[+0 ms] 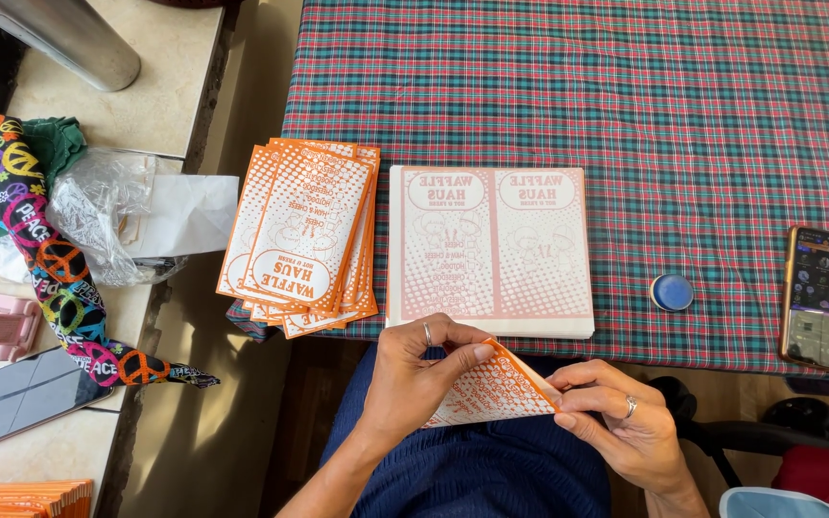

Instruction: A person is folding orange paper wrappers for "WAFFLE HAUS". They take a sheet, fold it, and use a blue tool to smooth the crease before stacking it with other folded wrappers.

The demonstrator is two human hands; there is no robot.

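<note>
Both hands pinch one orange printed paper sheet (pixel 491 388) over the lap, near the desk (pixel 683 115) edge: left hand (pixel 414 369) folding its top, right hand (pixel 616 422) gripping its right corner. A fanned pile of folded pieces (pixel 304 235) lies left; the flat unfolded stack (pixel 489 251) remains.

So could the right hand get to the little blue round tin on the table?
Probably yes. The blue round tin sits alone on the checked tablecloth, with nothing between it and the right hand. That hand's grip is busy pinching an orange printed paper, though.
</note>
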